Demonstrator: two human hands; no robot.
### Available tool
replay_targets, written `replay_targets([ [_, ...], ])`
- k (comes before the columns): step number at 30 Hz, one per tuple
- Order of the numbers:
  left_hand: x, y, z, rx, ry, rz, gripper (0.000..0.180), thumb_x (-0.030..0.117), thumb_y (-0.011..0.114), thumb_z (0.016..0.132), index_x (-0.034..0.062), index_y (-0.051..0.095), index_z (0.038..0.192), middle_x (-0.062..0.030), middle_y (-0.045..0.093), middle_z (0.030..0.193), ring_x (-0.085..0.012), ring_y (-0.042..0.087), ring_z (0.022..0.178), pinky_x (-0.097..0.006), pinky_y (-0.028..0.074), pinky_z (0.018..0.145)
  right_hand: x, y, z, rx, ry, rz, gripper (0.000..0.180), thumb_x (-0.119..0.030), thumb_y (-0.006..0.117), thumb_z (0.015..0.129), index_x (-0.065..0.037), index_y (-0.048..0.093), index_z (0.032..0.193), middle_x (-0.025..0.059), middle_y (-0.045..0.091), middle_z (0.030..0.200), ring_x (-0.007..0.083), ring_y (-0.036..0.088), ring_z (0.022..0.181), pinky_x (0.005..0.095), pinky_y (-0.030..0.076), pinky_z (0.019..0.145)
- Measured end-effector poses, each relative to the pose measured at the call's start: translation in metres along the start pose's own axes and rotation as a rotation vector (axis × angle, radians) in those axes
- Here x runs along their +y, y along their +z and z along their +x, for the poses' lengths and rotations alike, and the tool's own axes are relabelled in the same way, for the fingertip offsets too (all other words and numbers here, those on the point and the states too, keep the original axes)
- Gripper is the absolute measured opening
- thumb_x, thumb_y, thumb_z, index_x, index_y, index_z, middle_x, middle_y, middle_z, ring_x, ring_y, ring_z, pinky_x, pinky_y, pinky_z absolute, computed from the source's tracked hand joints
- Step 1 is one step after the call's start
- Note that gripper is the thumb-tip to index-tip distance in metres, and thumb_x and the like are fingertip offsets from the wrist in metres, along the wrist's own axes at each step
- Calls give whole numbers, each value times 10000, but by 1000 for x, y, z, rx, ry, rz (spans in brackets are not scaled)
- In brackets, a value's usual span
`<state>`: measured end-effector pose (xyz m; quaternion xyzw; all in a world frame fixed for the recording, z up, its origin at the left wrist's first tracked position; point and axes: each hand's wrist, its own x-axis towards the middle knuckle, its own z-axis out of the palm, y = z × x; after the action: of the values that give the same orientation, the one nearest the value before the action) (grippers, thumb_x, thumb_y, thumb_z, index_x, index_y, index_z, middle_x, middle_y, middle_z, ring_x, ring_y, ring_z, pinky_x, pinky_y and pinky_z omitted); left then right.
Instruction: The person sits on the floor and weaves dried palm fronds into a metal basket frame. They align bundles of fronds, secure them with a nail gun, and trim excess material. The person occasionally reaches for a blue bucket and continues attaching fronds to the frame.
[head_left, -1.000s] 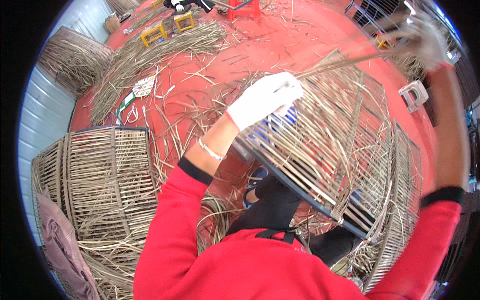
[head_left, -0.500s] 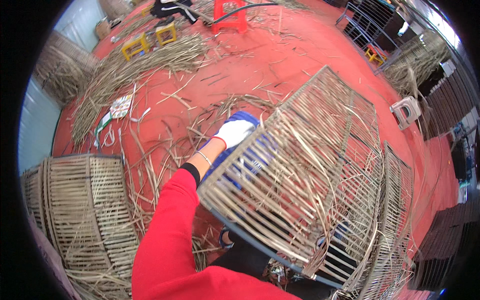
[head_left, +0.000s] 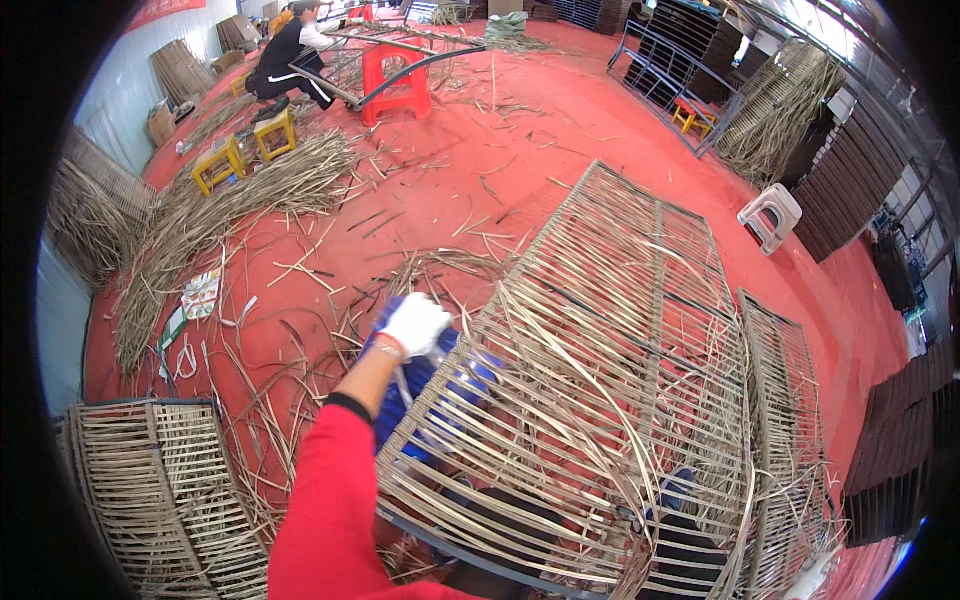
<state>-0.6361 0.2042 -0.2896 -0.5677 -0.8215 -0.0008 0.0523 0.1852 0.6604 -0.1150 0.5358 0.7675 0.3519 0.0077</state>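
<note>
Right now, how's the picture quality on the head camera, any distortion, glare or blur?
Head view: strong fisheye bending, so the woven frame bows toward the black rim; blown-out daylight glare at upper right; even light with soft shadows on the red floor; the gloved left hand is sharp; the right hand is out of view.

The woven frame (head_left: 640,400) lies on the floor (head_left: 500,130) ahead of the person, the left hand (head_left: 415,323) at its left edge. A finished panel (head_left: 150,480) sits lower left; a stool (head_left: 770,215) stands to the right; a reed pile (head_left: 230,200) lies far left.
</note>
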Motion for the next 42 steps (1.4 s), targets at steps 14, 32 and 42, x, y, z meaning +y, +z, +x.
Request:
replay_targets([
  [14,68,-105,-383,123,-768,68,612,382,895,466,42,567,855,-135,594,844,-362,577,852,-454,449,835,-77,-16,27,-162,577,1740,528,-496,528,989,-146,557,1384,-13,600,928,50,491,685,218,337,534],
  [32,72,-68,-501,-327,-759,95,504,285,918,485,157,665,901,-62,656,881,-310,637,879,-446,457,812,-7,-74,135,-22,493,1650,351,-438,520,952,-132,670,870,17,562,697,165,463,581,325,338,510],
  [42,157,-147,-419,-150,-1096,107,577,297,829,735,73,622,1225,-165,644,1199,-346,602,1125,-432,453,997,-154,-318,111,-58,-953,1528,236,-277,547,899,-69,646,953,53,593,732,159,548,614,287,458,533],
])
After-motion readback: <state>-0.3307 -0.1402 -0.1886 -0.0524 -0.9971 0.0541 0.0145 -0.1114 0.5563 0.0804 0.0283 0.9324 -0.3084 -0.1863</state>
